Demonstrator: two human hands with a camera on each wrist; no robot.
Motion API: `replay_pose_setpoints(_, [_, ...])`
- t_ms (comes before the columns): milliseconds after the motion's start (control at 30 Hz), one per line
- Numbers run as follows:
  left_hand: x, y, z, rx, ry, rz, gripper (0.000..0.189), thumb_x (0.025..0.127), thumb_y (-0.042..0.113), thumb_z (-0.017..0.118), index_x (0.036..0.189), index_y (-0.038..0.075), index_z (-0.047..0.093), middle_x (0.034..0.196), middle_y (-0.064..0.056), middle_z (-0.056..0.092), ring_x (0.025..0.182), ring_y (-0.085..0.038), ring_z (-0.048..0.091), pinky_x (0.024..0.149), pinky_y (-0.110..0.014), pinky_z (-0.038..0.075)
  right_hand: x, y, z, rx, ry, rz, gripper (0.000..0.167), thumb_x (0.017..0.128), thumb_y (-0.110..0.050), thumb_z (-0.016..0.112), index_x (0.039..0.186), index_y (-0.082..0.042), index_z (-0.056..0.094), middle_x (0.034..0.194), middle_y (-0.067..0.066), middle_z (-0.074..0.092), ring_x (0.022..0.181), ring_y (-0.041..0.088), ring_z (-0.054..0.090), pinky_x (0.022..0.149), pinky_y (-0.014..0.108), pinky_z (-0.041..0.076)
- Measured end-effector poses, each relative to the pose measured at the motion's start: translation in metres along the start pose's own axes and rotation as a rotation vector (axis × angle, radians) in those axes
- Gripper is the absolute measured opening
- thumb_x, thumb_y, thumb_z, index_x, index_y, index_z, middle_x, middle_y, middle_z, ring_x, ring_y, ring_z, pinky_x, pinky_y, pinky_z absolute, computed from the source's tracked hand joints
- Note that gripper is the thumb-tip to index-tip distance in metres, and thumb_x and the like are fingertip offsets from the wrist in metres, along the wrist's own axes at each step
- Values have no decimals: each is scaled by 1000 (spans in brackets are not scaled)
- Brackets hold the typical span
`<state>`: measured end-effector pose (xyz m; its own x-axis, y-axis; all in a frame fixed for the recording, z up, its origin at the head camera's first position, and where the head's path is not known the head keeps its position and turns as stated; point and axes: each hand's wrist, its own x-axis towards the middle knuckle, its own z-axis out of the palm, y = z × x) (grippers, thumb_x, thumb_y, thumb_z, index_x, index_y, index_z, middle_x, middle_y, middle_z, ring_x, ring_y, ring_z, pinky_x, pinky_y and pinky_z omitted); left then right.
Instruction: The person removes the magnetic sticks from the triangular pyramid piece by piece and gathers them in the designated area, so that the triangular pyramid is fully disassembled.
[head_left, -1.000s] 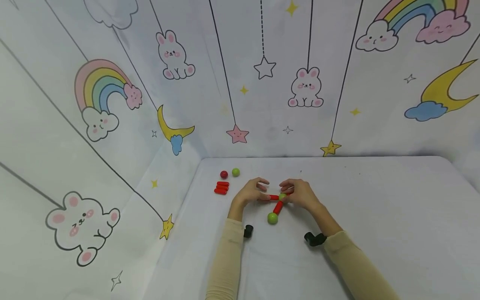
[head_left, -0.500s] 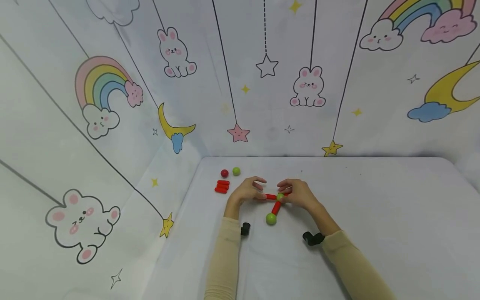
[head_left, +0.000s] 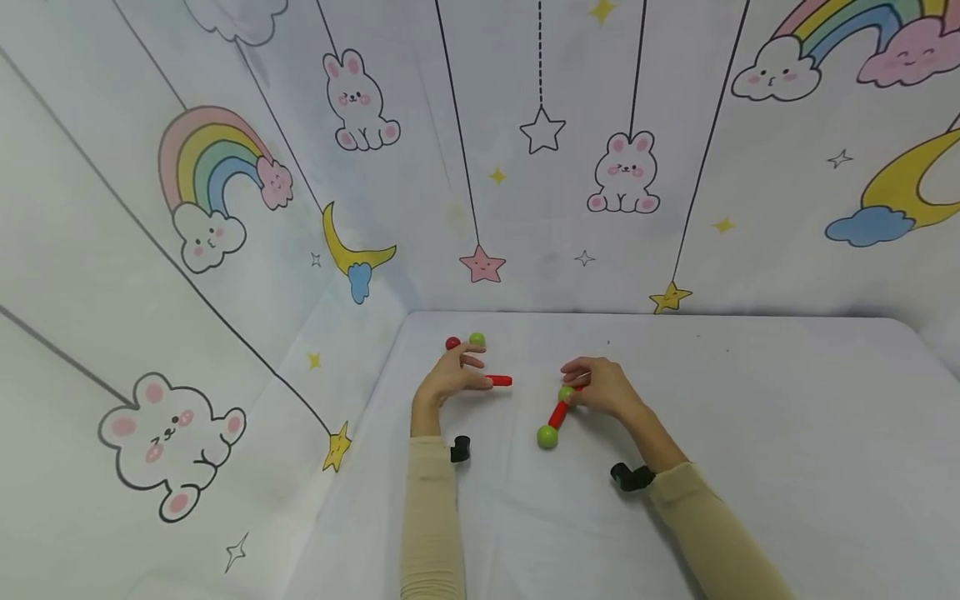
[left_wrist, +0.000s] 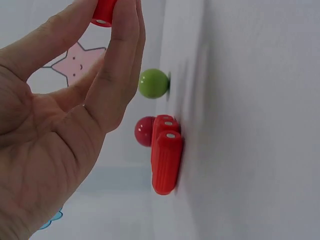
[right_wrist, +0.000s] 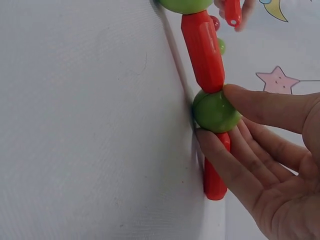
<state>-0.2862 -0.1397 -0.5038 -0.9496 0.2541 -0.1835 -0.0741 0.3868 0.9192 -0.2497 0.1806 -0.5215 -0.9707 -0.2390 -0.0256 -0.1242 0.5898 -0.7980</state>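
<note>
Pinched between thumb and fingers of my left hand (head_left: 448, 375) is a red rod (head_left: 500, 381), with a silvery dot on its end in the left wrist view. That hand hovers at the left, near the loose pieces, apart from the joined ones. My right hand (head_left: 606, 390) pinches a green ball (right_wrist: 216, 112) close over the table. One red rod (right_wrist: 202, 50) runs from this ball to a second green ball (head_left: 547, 437), nearer the body. Another red rod (right_wrist: 215, 180) extends from the pinched ball's other side, partly behind the fingers.
Several red rods (left_wrist: 167, 162) lie side by side at the left, hidden behind the left hand in the head view. Just beyond them sit a red ball (left_wrist: 143, 131) and a loose green ball (left_wrist: 153, 83). A patterned white curtain (head_left: 420, 167) rises behind the table.
My left hand has carried its red rod leftward, away from the pinched green ball that the rod's end met before. My right hand keeps its hold in nearly the same place.
</note>
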Motion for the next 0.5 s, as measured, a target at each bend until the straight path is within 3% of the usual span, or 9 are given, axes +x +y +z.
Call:
replay_pose_setpoints(200, [-4, -16, -16, -25, 79, -38, 69, 80, 13, 92, 136, -2, 54, 127, -18, 63, 109, -29, 60, 95, -38, 53, -1, 0, 0, 13, -3, 6, 49, 81, -4, 88, 127, -2, 70, 111, 8, 76, 104, 27, 72, 82, 42, 60])
replay_pose_setpoints(500, [-18, -30, -42, -23, 207, -110, 75, 84, 11, 88, 147, 4, 47, 138, -18, 58, 125, -36, 56, 103, -46, 54, 0, 0, -2, 21, -6, -4, 50, 81, -4, 88, 127, -1, 70, 111, 9, 76, 104, 27, 72, 85, 43, 59])
